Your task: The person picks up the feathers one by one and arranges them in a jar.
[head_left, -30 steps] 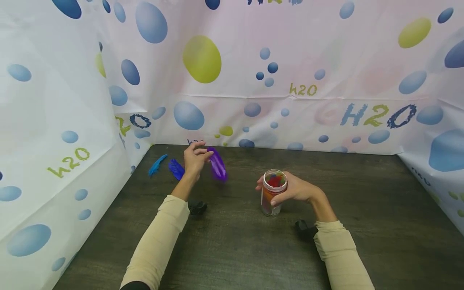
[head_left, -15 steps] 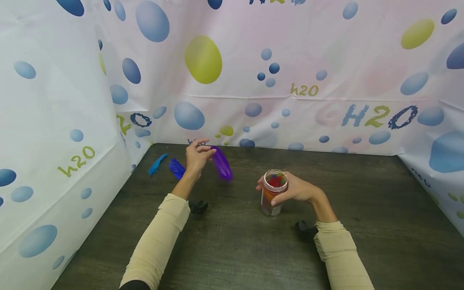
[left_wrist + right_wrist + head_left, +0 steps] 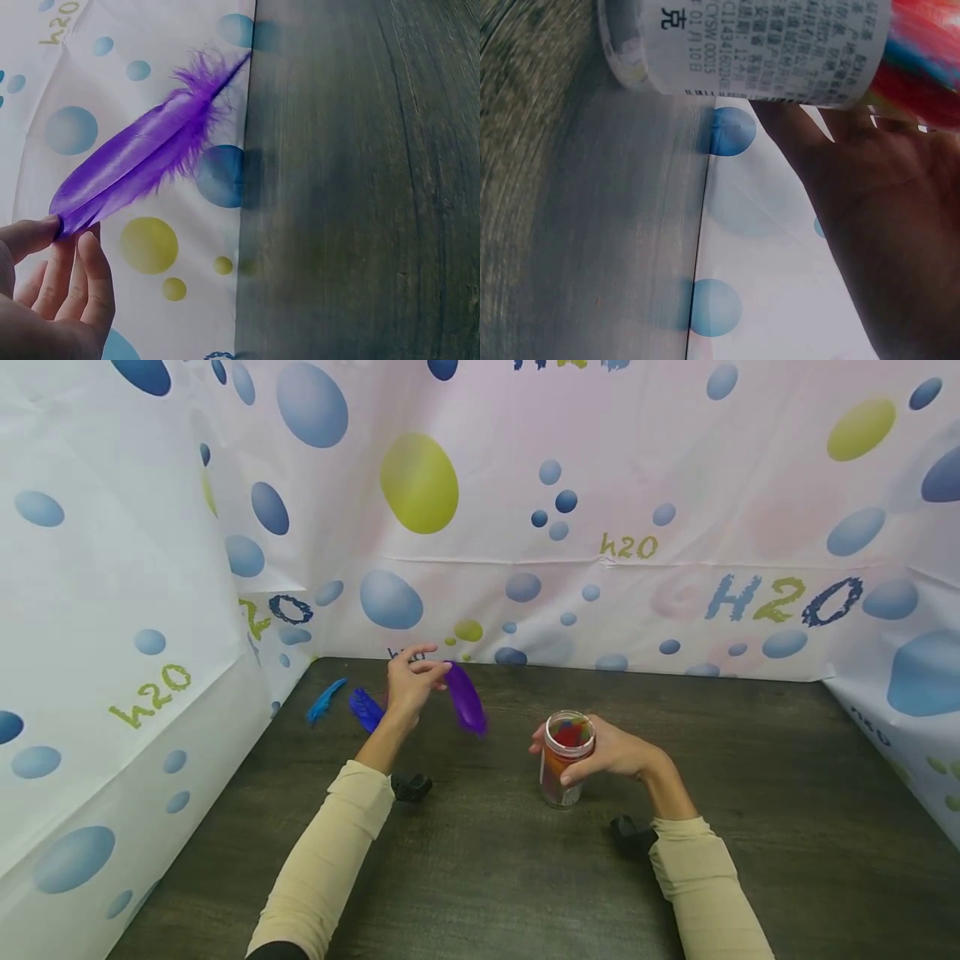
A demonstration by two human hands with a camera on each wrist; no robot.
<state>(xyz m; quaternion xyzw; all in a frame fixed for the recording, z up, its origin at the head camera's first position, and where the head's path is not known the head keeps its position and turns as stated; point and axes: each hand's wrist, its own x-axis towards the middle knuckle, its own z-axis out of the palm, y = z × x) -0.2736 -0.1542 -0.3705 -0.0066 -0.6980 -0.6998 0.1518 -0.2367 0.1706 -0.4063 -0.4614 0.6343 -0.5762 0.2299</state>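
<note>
My left hand (image 3: 408, 687) pinches the tip of a purple feather (image 3: 467, 697) between thumb and fingers. In the left wrist view the feather (image 3: 135, 161) slants up and right, its fluffy quill end farthest from the hand. My right hand (image 3: 617, 750) grips an uncapped glass jar (image 3: 553, 783) from its right side. Red, orange and other bright feathers (image 3: 572, 735) fill the jar. The right wrist view shows a white printed label (image 3: 780, 49) on the jar, with the palm (image 3: 900, 187) close behind it.
A dark blue feather (image 3: 365, 710) lies left of my left hand, partly hidden by the wrist. Farther left is a light blue feather (image 3: 325, 700). A dark wooden table (image 3: 495, 877) meets a dotted white sheet (image 3: 480, 485) at the back and sides.
My left hand has shifted slightly right, carrying the purple feather a little closer to the jar. The right hand and jar stay in place.
</note>
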